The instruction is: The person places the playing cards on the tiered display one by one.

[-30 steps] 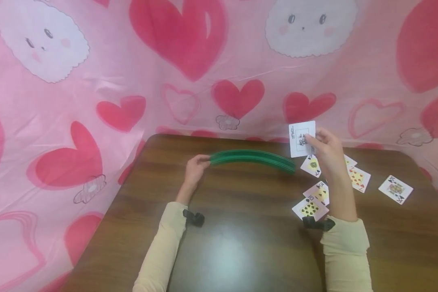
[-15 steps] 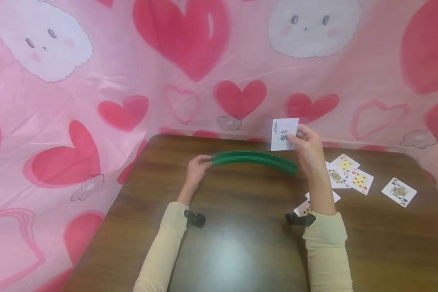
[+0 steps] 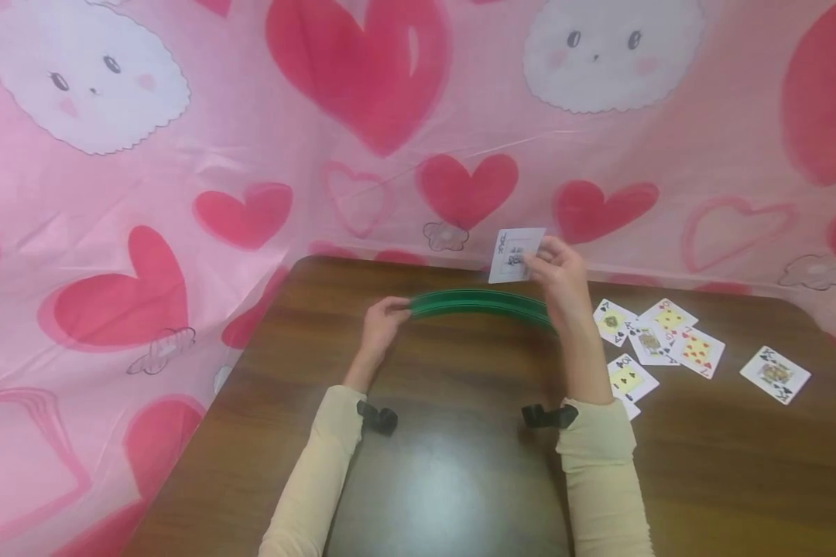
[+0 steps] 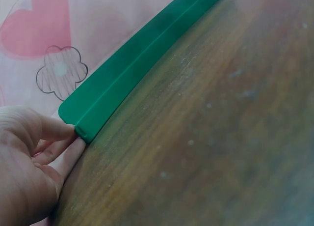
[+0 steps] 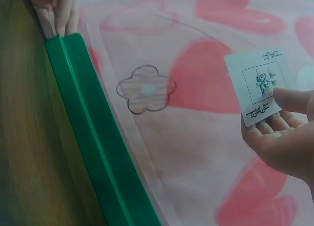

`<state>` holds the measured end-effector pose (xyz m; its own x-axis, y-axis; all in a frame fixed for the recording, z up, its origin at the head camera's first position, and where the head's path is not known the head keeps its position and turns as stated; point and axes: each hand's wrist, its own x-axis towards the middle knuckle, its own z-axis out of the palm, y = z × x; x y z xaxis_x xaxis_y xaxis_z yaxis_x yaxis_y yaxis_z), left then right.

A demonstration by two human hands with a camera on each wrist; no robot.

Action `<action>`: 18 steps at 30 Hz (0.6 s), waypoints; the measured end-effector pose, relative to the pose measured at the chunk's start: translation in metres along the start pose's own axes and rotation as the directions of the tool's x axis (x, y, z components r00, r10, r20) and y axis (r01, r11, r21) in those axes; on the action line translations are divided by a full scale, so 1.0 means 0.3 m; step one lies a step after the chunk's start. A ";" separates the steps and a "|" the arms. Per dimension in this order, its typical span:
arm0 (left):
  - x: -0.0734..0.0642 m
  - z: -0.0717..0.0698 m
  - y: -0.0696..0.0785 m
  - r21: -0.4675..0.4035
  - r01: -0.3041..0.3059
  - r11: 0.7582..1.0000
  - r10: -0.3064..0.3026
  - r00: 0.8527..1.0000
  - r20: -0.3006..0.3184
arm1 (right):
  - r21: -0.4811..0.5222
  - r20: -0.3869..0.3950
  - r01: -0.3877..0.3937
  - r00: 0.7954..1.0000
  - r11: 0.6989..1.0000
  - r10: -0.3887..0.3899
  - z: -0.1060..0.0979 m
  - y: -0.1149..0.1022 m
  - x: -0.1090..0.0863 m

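A long, curved green card holder (image 3: 477, 302) stands at the back of the wooden table. My left hand (image 3: 381, 329) pinches its left end between thumb and fingers; the left wrist view shows this grip on the holder's end (image 4: 93, 113) closely. Up in the air, above the holder's right half, my right hand (image 3: 564, 282) holds a joker playing card (image 3: 507, 249) by its right side. In the right wrist view the thumb lies on the face of the joker (image 5: 252, 78) and the fingers are behind it. The right hand hides the holder's right end in the head view.
Several face-up playing cards lie on the table (image 3: 460, 433) to the right: an ace (image 3: 611, 321), a seven of hearts (image 3: 697, 352) and others overlapping. A king of spades (image 3: 776, 374) lies apart farther right. A pink heart-patterned cloth (image 3: 362, 186) hangs behind the table.
My right hand has moved left with the joker, from over the loose cards to over the green card holder, uncovering some of those cards. My left hand keeps its grip on the holder's end.
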<state>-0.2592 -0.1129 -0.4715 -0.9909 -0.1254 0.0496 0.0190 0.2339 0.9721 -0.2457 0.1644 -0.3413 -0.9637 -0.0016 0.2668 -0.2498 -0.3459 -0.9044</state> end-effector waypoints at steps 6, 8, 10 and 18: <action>-0.005 0.000 0.004 0.008 -0.011 1.000 0.011 1.000 -0.007 | -0.019 0.007 -0.026 1.000 0.999 0.026 0.038 0.026 0.013; -0.007 -0.001 0.006 0.008 -0.010 1.000 0.010 1.000 -0.007 | -0.030 0.011 -0.039 0.999 0.999 0.040 0.051 0.034 0.017; -0.008 -0.002 0.008 0.010 -0.010 1.000 0.010 1.000 -0.007 | -0.043 0.015 -0.054 0.998 0.998 0.055 0.065 0.043 0.020; -0.003 -0.003 0.004 0.003 -0.046 0.999 0.046 0.999 -0.019 | -0.160 0.052 -0.125 0.990 0.979 0.134 0.124 0.079 0.044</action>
<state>-0.2581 -0.1134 -0.4701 -0.9862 -0.1327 0.0987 0.0644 0.2420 0.9681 -0.2608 0.1212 -0.3469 -0.9824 -0.0966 0.1597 -0.1396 -0.1881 -0.9722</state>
